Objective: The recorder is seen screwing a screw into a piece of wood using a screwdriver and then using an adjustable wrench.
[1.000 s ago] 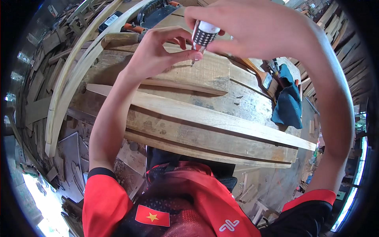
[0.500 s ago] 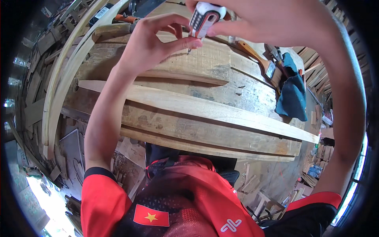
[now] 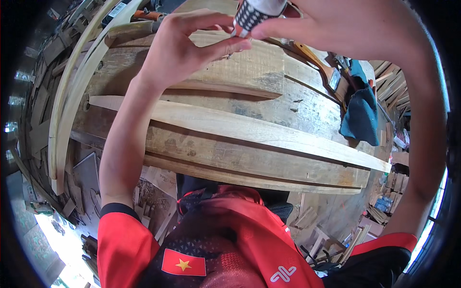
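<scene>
Patterned object, white and black with reddish lower end, stood at the top centre of the frame, tilted with its top toward the right, above the wooden board. A small dark tip showed just below the left thumb; whether it belonged to the object could not be told.

Risks, as judged: the lean could let the lower end skid sideways if pressure came off-axis. The left fingertips were close enough to be nicked or pinched by such a slip. The board could also creep, since neither hand pressed on it visibly.

Pose: left hand reached up from the lower left, thumb and index forming an open loop around the object's lower end; whether they gripped or merely steadied could not be told. Right hand came across from the upper right, elbow bent, thumb and fingers closed round the object's body.
</scene>
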The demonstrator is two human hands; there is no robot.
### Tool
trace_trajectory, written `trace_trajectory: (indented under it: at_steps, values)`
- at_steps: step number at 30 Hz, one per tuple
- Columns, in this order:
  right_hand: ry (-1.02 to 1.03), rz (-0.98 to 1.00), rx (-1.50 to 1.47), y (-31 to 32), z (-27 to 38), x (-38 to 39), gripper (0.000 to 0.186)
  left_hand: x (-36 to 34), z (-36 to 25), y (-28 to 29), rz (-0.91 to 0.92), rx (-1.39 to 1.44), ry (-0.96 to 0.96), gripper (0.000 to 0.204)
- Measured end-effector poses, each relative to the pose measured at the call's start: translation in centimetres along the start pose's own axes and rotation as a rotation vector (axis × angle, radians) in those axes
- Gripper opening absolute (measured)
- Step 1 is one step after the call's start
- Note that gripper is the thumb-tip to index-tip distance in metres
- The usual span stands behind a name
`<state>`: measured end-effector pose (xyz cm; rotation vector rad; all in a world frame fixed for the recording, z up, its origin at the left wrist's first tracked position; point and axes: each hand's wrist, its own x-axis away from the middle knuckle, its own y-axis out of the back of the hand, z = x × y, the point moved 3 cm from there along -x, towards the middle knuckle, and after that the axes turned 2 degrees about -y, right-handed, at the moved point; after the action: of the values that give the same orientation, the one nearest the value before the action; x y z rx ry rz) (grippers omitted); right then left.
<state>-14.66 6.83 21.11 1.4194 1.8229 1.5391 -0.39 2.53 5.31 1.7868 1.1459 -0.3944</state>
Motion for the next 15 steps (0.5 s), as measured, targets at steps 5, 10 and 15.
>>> trace_trajectory:
  at_steps: [5,10,15]
  values:
    - [0.017,-0.03,0.005,-0.8,0.2,-0.3,0.045,-0.1,-1.1,-0.2,0.034,-0.044,0.045,0.021]
    - [0.023,-0.077,0.02,-1.0,0.3,0.0,0.043,0.6,0.2,-0.2,0.029,0.015,0.013,0.022]
    - [-0.034,-0.016,-0.11,0.4,1.0,1.6,0.042,0.7,0.5,-0.2,0.084,0.052,0.081,0.024]
